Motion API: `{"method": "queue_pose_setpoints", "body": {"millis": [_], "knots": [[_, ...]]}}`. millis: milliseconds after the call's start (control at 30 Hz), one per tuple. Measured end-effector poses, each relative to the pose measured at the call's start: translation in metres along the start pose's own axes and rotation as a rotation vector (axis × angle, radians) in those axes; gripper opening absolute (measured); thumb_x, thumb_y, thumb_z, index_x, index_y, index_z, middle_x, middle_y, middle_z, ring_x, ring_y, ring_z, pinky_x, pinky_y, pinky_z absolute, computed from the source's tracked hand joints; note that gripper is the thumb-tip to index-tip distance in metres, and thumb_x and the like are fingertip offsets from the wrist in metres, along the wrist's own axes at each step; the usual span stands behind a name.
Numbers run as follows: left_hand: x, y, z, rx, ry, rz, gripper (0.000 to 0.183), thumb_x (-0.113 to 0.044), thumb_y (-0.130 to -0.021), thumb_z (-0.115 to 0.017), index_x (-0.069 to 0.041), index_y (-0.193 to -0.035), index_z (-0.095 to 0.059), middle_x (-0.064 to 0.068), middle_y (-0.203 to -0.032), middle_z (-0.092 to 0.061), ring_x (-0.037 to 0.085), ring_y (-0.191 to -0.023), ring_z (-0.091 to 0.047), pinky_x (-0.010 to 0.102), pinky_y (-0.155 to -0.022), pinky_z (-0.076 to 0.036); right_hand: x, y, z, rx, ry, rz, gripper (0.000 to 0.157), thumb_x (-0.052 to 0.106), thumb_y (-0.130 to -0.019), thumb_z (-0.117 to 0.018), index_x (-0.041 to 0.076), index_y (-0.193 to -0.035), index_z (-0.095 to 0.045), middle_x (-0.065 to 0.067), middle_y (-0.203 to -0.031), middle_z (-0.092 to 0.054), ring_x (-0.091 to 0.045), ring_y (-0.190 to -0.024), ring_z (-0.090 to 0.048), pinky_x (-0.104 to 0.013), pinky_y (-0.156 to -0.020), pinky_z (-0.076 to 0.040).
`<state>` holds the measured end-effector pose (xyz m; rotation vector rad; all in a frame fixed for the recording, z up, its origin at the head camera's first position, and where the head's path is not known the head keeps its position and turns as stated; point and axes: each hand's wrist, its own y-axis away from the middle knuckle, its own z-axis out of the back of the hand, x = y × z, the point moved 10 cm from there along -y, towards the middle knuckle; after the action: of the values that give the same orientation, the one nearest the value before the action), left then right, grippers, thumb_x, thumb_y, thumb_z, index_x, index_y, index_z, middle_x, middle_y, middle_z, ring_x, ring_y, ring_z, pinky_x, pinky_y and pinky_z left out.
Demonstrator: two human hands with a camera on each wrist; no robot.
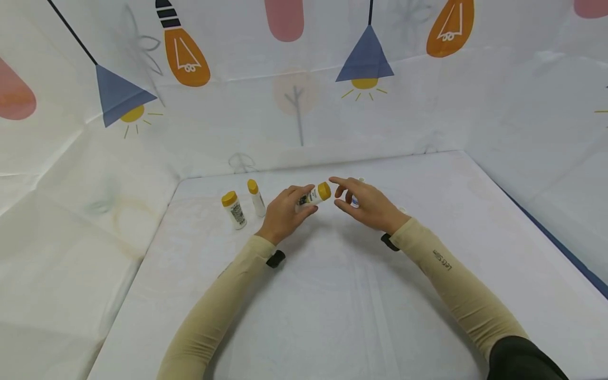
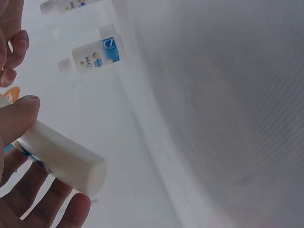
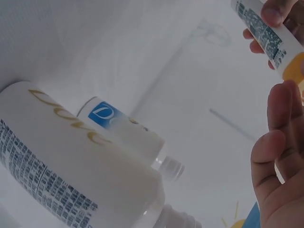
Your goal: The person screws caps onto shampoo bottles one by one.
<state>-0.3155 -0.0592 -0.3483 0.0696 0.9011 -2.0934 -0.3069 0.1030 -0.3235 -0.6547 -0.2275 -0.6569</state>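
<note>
My left hand (image 1: pixel 283 214) grips a white bottle with a yellow cap (image 1: pixel 311 196), tilted with the cap toward the right. In the left wrist view the bottle's smooth white base (image 2: pixel 66 159) shows between thumb and fingers. Close to the cap is my right hand (image 1: pixel 368 205), holding nothing. Its index finger is extended and the others bend loosely; the right wrist view does not settle whether a fingertip (image 3: pixel 280 97) touches the yellow cap (image 3: pixel 295 70). A white Dove bottle with a blue label (image 3: pixel 121 130) stands beyond the right hand, mostly hidden in the head view.
Left of my left hand stand a wider yellow-capped white bottle (image 1: pixel 234 210) and a slimmer one (image 1: pixel 256 198). A second Dove bottle (image 3: pixel 80 156) is close to the right wrist; its threaded neck shows. Printed white sheeting (image 1: pixel 237 121) walls the table's back and sides.
</note>
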Motion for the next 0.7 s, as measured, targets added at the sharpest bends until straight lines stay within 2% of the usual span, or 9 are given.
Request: {"method": "queue_pose_setpoints", "body": {"millis": [167,267,500,700], "knots": [[0.018,-0.006,0.000,0.020,0.107,0.121,0.056,-0.033,-0.093,-0.076,-0.012,-0.142,-0.057,0.005,-0.123,-0.067,0.019,-0.109,-0.063,0.039,-0.086,-0.052,-0.003,0.002,0.004,-0.010,0.017,-0.043,0.053,0.021,-0.100,-0.068,0.012,-0.148,-0.050,-0.001,-0.111,-0.064,-0.015,-0.093,-0.060,-0.038,-0.077,-0.050],[0.030,-0.009,-0.002,0.024,0.180,0.206,0.057,-0.031,-0.096,-0.073,-0.009,-0.144,-0.054,0.007,-0.126,-0.066,0.019,-0.114,-0.062,0.037,-0.090,-0.051,-0.005,0.004,0.004,-0.009,0.035,-0.058,0.052,0.022,-0.100,-0.068,0.013,-0.147,-0.051,-0.001,-0.113,-0.062,-0.017,-0.098,-0.059,-0.038,-0.084,-0.050],[0.068,-0.013,-0.009,-0.034,0.315,0.433,0.056,-0.026,-0.100,-0.069,-0.005,-0.147,-0.046,0.011,-0.137,-0.059,0.023,-0.120,-0.061,0.031,-0.092,-0.052,-0.004,0.007,0.007,-0.026,0.041,-0.051,0.050,0.024,-0.100,-0.067,0.016,-0.147,-0.051,-0.001,-0.118,-0.059,-0.020,-0.106,-0.058,-0.039,-0.090,-0.049],[0.096,-0.009,-0.012,-0.071,0.345,0.574,0.057,-0.025,-0.100,-0.068,-0.003,-0.146,-0.043,0.015,-0.140,-0.056,0.026,-0.123,-0.059,0.032,-0.097,-0.051,-0.004,0.011,0.013,-0.049,0.052,-0.037,0.048,0.023,-0.101,-0.066,0.015,-0.146,-0.052,-0.001,-0.121,-0.058,-0.017,-0.107,-0.057,-0.037,-0.089,-0.049]]}}
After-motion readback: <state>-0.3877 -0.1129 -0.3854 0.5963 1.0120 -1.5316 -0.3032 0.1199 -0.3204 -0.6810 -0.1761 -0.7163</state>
